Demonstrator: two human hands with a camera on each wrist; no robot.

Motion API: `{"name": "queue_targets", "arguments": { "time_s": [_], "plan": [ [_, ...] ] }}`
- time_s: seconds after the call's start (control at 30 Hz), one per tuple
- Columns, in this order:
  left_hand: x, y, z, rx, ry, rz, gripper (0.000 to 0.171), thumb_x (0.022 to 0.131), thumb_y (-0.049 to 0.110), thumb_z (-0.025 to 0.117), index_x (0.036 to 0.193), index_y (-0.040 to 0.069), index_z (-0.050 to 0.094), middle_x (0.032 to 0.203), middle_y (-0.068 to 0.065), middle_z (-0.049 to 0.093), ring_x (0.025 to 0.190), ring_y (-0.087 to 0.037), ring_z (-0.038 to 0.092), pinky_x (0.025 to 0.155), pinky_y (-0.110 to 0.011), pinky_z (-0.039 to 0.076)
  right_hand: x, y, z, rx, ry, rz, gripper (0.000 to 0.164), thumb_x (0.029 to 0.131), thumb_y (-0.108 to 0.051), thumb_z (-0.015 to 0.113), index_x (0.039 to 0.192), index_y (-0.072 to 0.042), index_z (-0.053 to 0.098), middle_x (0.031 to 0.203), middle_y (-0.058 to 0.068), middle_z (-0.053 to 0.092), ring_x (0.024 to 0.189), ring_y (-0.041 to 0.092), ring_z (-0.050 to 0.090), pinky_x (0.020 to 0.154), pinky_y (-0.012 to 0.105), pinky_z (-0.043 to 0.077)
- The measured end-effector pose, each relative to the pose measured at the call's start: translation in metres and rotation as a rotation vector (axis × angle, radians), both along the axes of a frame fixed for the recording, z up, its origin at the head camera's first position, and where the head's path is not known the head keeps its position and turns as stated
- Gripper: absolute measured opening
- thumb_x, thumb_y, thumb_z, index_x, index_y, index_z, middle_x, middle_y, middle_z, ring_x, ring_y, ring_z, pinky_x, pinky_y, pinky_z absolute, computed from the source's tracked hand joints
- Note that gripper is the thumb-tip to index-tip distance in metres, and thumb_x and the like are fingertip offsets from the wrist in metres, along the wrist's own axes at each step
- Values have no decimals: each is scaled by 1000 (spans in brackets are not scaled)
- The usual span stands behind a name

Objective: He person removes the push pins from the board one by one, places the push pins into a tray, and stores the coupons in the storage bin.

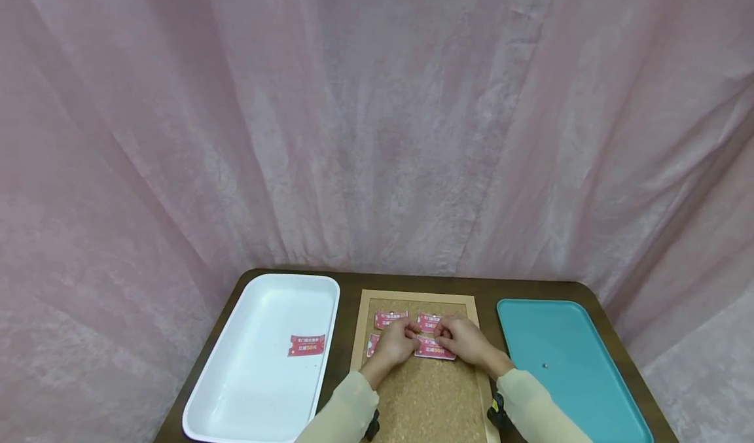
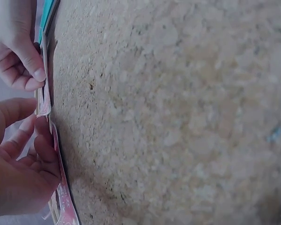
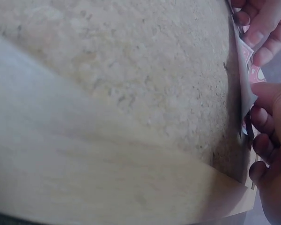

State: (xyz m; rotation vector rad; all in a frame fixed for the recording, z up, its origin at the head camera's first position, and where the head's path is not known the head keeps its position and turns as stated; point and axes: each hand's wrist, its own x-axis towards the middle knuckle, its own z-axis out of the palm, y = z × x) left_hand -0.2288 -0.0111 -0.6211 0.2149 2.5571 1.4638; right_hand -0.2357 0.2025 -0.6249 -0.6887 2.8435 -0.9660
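A pink-red paper coupon [image 1: 434, 347] with white and yellow print lies over the corkboard [image 1: 432, 397], between my two hands. At its upper left corner, my left hand [image 1: 397, 343] pinches it with bent fingers. My right hand [image 1: 462, 339] holds its upper right part between thumb and fingers; whether a pin is in those fingertips is hidden. From the right wrist view, the coupon's lower edge [image 3: 246, 89] stands slightly off the cork. Two matching coupons sit above, a left one [image 1: 390, 319] and a right one [image 1: 428, 321]. Another coupon [image 1: 372, 345] is partly covered by my left hand.
To the left stands a white tray [image 1: 253, 364] holding one loose coupon [image 1: 306, 345]. On the right, a teal tray [image 1: 580, 364] holds a tiny metallic item [image 1: 544, 366]. Everything rests on a dark brown table [image 1: 412, 283] before a pink curtain [image 1: 377, 135].
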Motion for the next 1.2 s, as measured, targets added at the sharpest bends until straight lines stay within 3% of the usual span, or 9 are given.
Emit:
{"name": "queue_targets", "arguments": {
  "time_s": [0.2,0.63,0.77,1.0,1.2],
  "plan": [
    [0,3,1,16,-15,39,20,83,-4,76,98,7,72,78,3,64,68,-8,56,60,-24,46,-3,-3,7,13,-18,-8,15,95,-5,75,86,-15,68,76,-7,55,67,4,48,61,22,40],
    [4,1,-4,50,22,54,14,81,-3,76,92,3,72,75,2,66,67,-6,57,60,-23,49,1,-7,6,58,-14,-72,19,93,-8,78,81,-17,67,75,-8,53,69,6,47,63,24,39],
    [3,1,-6,53,25,56,12,82,-2,77,91,3,72,75,1,67,67,-7,59,61,-23,50,0,-6,3,26,-45,-83,17,94,-7,76,83,-16,68,73,-8,55,66,5,48,59,23,39],
    [4,-1,-9,49,-16,59,12,84,0,79,92,5,71,74,2,65,66,-8,58,58,-23,49,2,-6,-1,-61,-176,-80,14,97,-2,71,87,-12,67,72,-4,57,63,6,50,56,21,40],
    [3,0,-9,52,-10,61,12,83,0,80,91,4,72,73,1,65,65,-8,58,58,-23,48,0,-6,3,-49,-201,-70,12,95,-2,71,88,-10,64,72,-3,56,63,8,49,56,22,39]
  ]
}}
